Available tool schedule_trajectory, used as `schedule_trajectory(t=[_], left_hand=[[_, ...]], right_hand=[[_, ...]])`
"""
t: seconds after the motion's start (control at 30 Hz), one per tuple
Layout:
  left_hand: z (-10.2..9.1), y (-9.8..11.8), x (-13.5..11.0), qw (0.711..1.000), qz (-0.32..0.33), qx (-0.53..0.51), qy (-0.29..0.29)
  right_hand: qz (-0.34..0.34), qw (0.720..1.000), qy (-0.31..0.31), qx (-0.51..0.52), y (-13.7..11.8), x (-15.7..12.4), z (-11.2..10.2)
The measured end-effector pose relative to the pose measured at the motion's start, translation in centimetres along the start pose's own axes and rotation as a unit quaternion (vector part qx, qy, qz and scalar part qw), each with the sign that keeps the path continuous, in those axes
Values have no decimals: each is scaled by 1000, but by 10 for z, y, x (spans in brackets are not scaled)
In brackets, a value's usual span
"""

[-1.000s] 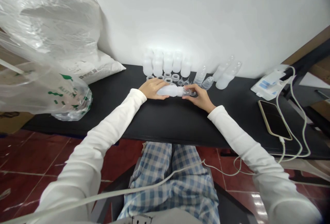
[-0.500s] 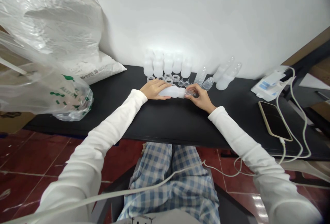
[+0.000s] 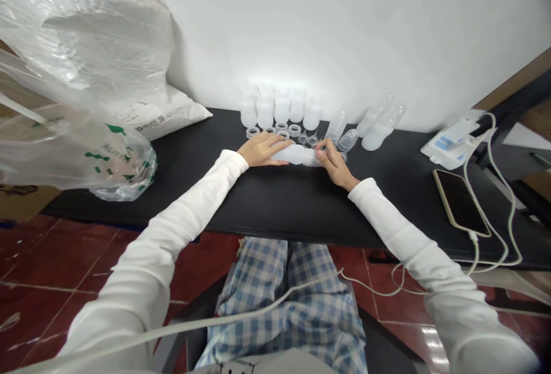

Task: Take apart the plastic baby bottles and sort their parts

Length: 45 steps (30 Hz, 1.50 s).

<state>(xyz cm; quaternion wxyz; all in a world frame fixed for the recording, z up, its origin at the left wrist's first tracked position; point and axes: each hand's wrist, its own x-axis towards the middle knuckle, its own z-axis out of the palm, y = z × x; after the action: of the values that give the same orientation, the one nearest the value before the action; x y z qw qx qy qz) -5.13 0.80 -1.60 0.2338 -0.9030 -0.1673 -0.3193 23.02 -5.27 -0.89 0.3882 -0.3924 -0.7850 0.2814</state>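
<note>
A frosted white baby bottle (image 3: pixel 293 154) lies on its side just above the black table, its neck end pointing right. My left hand (image 3: pixel 262 149) is closed around its base half. At the neck end, my right hand (image 3: pixel 334 163) grips a clear cap (image 3: pixel 310 158) with thumb and fingers. The cap appears to sit over the neck; the teat inside cannot be made out. Behind the hands lie several clear screw rings (image 3: pixel 294 130) and a few clear teats (image 3: pixel 313 140). Clear caps (image 3: pixel 336 127) stand near my right hand.
Several frosted bottles (image 3: pixel 282 105) stand along the wall, with capped bottles (image 3: pixel 381 130) to their right. A power strip (image 3: pixel 447 143), a phone (image 3: pixel 460 199) and cables occupy the table's right side. Plastic bags (image 3: pixel 120 159) crowd the left. A white cable (image 3: pixel 258 312) crosses my lap.
The clear cap in my right hand has come over the bottle's neck, where the ring showed before. My right fingers have shifted slightly right and closed up; my left hand has barely moved.
</note>
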Motion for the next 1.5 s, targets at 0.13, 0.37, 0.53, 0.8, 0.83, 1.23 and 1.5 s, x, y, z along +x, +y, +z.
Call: schedule_trajectory(t=[0.13, 0.37, 0.53, 0.8, 0.83, 1.23, 1.5], left_hand=[[-2, 0, 2, 1000, 9, 2, 7], [-2, -2, 0, 999, -18, -35, -4], [1, -2, -1, 997, -41, -62, -9], [0, 1, 1, 994, -64, -76, -35], [-1, 1, 1, 995, -64, -73, -37], [0, 5, 3, 998, -34, -48, -11], [0, 1, 0, 997, -42, -64, -18]], right_hand=[[29, 999, 16, -7, 5, 0, 4], [-72, 989, -4, -127, 2, 1, 0], [-107, 981, -1, -162, 5, 2, -3], [-79, 982, 1, -173, 5, 2, -5], [-70, 983, 0, -170, 5, 2, -5], [4, 989, 55, -139, -1, 3, 0], [-22, 985, 31, -167, 7, 1, 0]])
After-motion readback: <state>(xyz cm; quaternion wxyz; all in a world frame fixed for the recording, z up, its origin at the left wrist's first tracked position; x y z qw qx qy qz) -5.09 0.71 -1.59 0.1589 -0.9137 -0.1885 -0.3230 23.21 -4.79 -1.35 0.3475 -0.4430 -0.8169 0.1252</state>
